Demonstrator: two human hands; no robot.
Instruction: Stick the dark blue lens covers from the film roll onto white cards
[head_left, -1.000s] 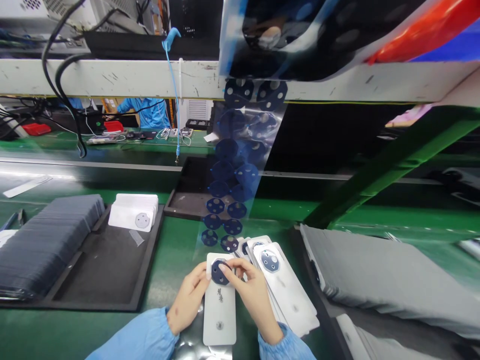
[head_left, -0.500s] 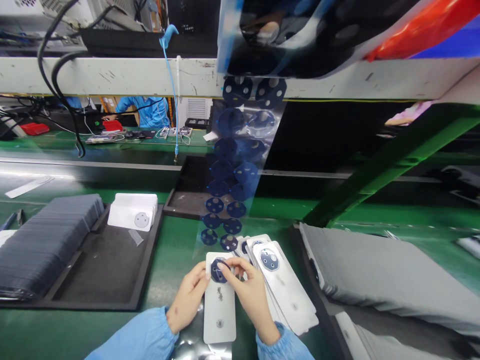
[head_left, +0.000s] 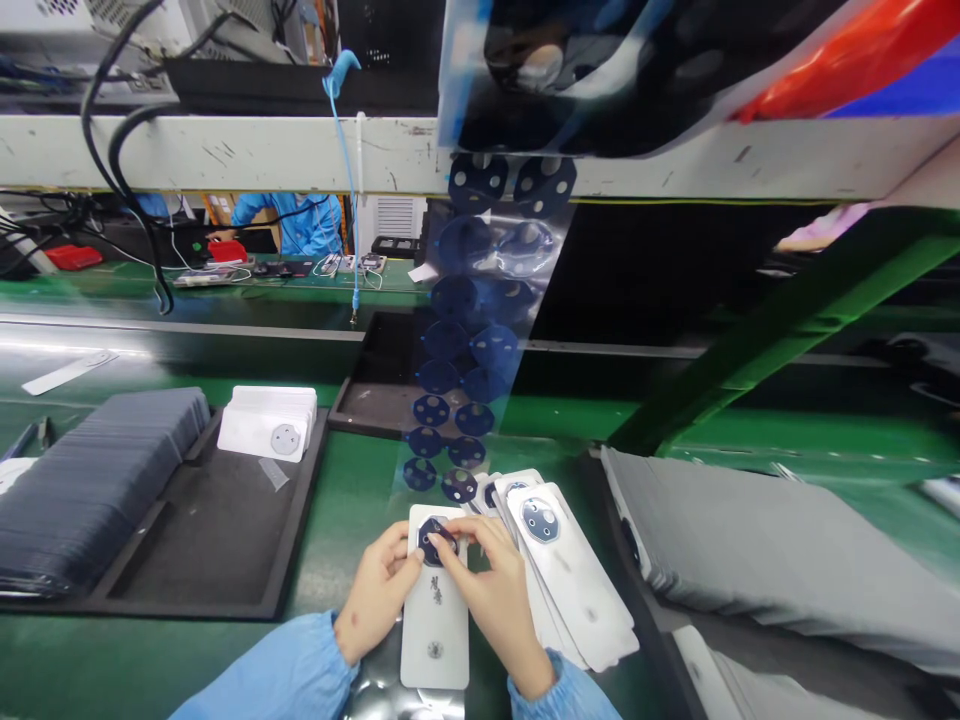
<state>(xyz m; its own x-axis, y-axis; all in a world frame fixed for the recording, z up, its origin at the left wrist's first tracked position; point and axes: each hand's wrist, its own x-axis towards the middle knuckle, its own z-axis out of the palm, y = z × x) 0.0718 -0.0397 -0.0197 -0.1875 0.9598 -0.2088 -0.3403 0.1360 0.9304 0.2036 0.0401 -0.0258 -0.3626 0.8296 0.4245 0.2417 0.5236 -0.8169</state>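
The left hand (head_left: pixel 379 590) pinches the panel's (head_left: pixel 435 640) upper left edge; the right hand's fingers press the dark disc (head_left: pixel 436 541) near its top. Bare table (head_left: pixel 337 530) lies left, toward the tray (head_left: pixel 289 570); fanned panels (head_left: pixel 574 580) crowd the right.

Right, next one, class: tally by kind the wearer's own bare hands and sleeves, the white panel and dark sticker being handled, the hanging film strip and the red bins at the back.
Bare hands: 2 (left hand, right hand)
Blue sleeves: 2
White panel: 1
Dark sticker: 1
Film strip: 1
Red bins: 2
Total: 9
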